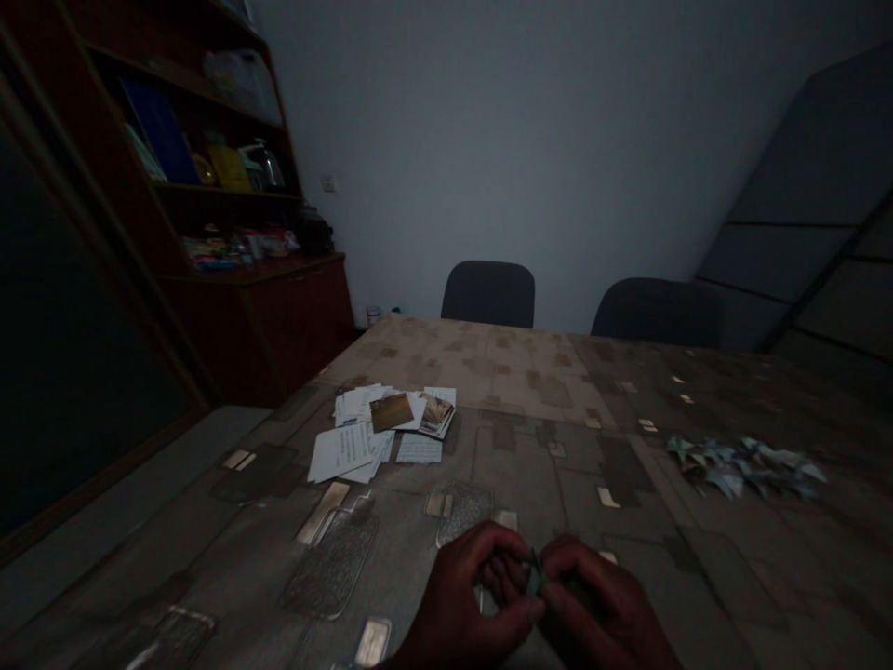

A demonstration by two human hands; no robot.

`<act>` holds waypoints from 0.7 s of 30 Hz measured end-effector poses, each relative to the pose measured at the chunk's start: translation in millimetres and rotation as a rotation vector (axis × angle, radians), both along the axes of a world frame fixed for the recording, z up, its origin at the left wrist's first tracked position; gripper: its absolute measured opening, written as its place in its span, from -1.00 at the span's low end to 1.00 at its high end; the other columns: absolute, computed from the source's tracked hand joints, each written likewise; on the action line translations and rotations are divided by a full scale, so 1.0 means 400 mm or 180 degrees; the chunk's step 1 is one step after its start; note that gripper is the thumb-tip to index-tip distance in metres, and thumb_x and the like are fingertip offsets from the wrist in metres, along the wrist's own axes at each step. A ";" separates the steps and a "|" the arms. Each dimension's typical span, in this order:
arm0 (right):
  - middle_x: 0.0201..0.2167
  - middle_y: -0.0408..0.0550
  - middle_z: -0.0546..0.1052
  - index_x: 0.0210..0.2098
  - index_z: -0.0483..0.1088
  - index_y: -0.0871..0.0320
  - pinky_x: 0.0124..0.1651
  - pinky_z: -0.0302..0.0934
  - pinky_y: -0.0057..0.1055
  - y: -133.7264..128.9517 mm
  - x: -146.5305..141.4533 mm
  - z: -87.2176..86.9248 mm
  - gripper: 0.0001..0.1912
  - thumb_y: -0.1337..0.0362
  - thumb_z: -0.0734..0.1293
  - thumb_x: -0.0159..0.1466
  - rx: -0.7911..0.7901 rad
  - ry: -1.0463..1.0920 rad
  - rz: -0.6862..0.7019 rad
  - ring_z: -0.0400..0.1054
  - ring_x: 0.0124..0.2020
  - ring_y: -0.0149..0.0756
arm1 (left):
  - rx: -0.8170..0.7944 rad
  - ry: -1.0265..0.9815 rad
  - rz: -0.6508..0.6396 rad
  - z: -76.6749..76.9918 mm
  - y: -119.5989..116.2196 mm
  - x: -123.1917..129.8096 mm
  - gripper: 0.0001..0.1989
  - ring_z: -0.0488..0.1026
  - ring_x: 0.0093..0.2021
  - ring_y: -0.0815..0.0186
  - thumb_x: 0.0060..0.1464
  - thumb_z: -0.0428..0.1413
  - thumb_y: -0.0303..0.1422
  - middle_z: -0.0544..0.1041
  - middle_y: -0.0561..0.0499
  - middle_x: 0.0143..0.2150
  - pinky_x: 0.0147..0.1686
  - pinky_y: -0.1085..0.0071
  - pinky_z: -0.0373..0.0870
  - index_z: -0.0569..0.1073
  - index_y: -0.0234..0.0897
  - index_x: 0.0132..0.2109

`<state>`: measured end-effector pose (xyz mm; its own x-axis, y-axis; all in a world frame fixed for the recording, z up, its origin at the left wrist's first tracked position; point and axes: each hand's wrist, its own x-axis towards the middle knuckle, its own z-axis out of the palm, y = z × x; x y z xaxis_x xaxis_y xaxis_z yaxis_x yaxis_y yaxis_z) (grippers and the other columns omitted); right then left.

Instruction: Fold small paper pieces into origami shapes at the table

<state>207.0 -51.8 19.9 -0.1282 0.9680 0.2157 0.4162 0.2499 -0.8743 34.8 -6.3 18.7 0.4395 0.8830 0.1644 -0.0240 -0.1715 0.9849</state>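
Near the front of the table, my left hand (pixel 466 588) and my right hand (pixel 598 596) meet with thumbs and fingers pinched. Between them is a small greenish piece of folded paper (pixel 535 577), mostly covered by the fingertips. Its exact shape is too dark and small to make out. To the right lies a pile of pointed folded-paper pieces (pixel 743 465), pale and greenish. Left of centre are loose white cards and papers (pixel 341 451), some with writing. Two picture cards lie on top, one golden brown (pixel 392 412).
A patterned cloth covers the table (pixel 488 358). Two grey chairs, one in the middle (pixel 488 290) and one at right (pixel 656 309), stand at its far side. A dark red cabinet (pixel 293 312) with crowded shelves is at left. The room is dim.
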 end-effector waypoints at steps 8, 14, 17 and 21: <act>-0.46 -0.17 0.46 -0.39 0.38 0.08 -0.32 0.26 -0.45 0.002 -0.003 0.007 -0.78 0.18 0.22 0.34 0.0127 -0.0075 -0.0066 0.40 -0.41 -0.31 | -0.0297 -0.0168 -0.0223 -0.013 0.002 -0.001 -0.85 0.31 -0.45 0.39 -0.14 0.15 -0.45 0.37 0.08 -0.45 -0.43 0.50 0.23 0.38 -0.32 -0.32; -0.47 -0.16 0.46 -0.39 0.37 0.09 -0.36 0.25 -0.46 0.001 -0.004 0.013 -0.77 0.21 0.19 0.36 0.0256 -0.0300 -0.0065 0.40 -0.43 -0.31 | -0.0563 -0.0430 -0.0332 -0.055 0.007 0.000 -0.86 0.28 -0.48 0.40 -0.01 0.17 -0.36 0.34 0.11 -0.49 -0.46 0.52 0.23 0.39 -0.31 -0.29; -0.45 -0.16 0.46 -0.37 0.36 0.08 -0.33 0.25 -0.46 -0.005 -0.003 0.014 -0.80 0.24 0.19 0.36 0.0299 -0.0420 -0.0046 0.40 -0.40 -0.31 | -0.0434 -0.0404 -0.0286 -0.053 0.007 -0.001 -0.88 0.28 -0.47 0.40 -0.05 0.18 -0.39 0.30 0.14 -0.51 -0.45 0.52 0.23 0.39 -0.30 -0.34; -0.43 -0.15 0.46 -0.37 0.36 0.08 -0.31 0.25 -0.45 -0.010 -0.003 0.012 -0.78 0.23 0.18 0.37 0.0249 -0.0462 -0.0005 0.41 -0.38 -0.30 | -0.0256 -0.0178 -0.0259 -0.030 0.007 -0.006 -0.90 0.31 -0.45 0.38 -0.10 0.16 -0.41 0.34 0.09 -0.48 -0.42 0.50 0.24 0.37 -0.31 -0.39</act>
<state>205.8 -55.9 24.7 -0.1620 0.9492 0.2698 0.5372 0.3142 -0.7827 32.5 -3.5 6.8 0.5024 0.8562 0.1208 -0.0899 -0.0872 0.9921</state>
